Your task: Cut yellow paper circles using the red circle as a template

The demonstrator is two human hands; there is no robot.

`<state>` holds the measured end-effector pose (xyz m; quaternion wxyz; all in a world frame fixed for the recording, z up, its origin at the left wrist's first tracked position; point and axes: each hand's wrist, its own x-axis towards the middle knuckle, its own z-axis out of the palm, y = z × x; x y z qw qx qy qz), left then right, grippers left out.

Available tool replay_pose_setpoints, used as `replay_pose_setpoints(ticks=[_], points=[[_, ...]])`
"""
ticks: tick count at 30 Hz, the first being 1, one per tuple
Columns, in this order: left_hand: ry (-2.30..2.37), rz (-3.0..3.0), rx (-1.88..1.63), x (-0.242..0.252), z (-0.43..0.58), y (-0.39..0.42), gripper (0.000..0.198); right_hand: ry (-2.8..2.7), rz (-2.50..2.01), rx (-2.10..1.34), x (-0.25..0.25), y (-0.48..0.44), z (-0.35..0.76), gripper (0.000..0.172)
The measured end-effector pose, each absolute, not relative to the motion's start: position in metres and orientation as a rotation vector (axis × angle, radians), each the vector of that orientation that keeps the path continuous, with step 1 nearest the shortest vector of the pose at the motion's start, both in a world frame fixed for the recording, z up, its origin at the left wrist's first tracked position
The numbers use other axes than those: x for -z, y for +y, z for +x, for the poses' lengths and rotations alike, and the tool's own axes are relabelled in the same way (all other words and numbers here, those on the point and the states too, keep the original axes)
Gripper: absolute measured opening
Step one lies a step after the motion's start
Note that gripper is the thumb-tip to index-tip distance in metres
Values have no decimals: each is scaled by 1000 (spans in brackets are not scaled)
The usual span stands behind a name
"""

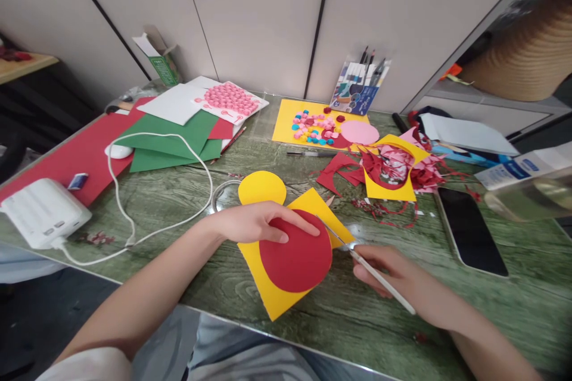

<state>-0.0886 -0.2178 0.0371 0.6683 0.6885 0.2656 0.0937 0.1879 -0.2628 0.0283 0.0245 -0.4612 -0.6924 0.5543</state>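
A red paper circle lies on a yellow sheet of paper near the front edge of the green table. My left hand rests flat on the upper left part of the red circle, fingers stretched out, pressing it down. My right hand is closed round a thin white pencil, whose tip touches the right edge of the red circle. A yellow paper circle lies just behind the left hand.
A black phone lies to the right. Red and yellow paper scraps are behind it, with a yellow sheet of small coloured pieces. Green and red sheets, a white power bank and its cable lie left.
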Motion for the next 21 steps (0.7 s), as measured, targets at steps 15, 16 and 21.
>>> replay_pose_setpoints(ticks=[15, 16, 21], points=[[562, 1665, -158, -40, -90, -215, 45, -2165, -1461, -1751, -27, -261, 192, 34], [564, 1668, -155, -40, -90, -215, 45, -2164, -1466, -1753, -27, -260, 192, 34], [553, 1658, -118, -35, -88, -215, 45, -2178, -1501, -1736, -28, -262, 193, 34]])
